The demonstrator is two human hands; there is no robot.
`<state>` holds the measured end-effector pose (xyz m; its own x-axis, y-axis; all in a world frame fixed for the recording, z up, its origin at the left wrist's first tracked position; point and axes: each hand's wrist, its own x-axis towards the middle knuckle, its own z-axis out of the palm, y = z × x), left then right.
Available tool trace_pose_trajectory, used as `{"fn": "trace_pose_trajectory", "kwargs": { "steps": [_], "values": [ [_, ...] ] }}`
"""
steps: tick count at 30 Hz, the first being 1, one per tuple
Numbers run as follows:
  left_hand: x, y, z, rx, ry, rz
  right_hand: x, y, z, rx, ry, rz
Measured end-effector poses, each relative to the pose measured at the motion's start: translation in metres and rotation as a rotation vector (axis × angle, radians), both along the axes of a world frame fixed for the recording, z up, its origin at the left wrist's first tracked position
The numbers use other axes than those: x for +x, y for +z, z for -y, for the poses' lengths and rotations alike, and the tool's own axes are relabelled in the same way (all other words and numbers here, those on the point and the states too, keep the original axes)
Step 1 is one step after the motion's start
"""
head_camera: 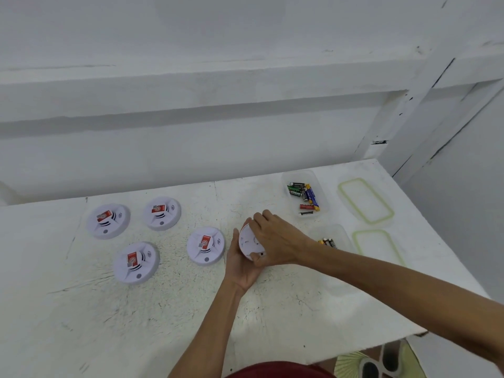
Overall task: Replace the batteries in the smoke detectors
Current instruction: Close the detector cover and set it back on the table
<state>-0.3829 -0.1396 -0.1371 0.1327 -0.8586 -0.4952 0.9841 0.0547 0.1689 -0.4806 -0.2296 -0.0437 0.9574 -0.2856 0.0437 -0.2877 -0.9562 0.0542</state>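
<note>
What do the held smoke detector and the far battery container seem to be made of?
The held smoke detector looks like matte white moulded plastic, with ribs moulded in. The far battery container seems clear plastic: the batteries show through its walls.

The right hand (275, 241) covers much of the held smoke detector (246, 242). Its forearm (354, 271) hides part of the near container (342, 233); battery labels (328, 242) there are unreadable.

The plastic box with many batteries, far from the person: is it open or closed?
Open. The far battery box has no lid on it; a green-rimmed lid lies on the table to its right.
</note>
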Motion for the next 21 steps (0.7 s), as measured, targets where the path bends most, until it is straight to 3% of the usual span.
{"fn": "trace_pose_trajectory", "kwargs": {
  "steps": [8,13,17,21],
  "values": [
    [-0.005,0.001,-0.002,-0.057,0.035,0.028,0.006,-0.007,-0.003,0.028,-0.044,-0.007],
    [-0.004,-0.005,0.001,0.007,0.064,-0.002,0.005,-0.011,-0.010,0.060,-0.124,-0.005],
    [-0.006,0.007,0.000,0.024,0.001,0.103,-0.003,0.002,0.002,0.321,-0.246,0.022],
    [-0.003,0.006,-0.001,-0.004,-0.094,0.172,-0.021,0.002,0.011,0.544,-0.427,0.207]
  ]
}}
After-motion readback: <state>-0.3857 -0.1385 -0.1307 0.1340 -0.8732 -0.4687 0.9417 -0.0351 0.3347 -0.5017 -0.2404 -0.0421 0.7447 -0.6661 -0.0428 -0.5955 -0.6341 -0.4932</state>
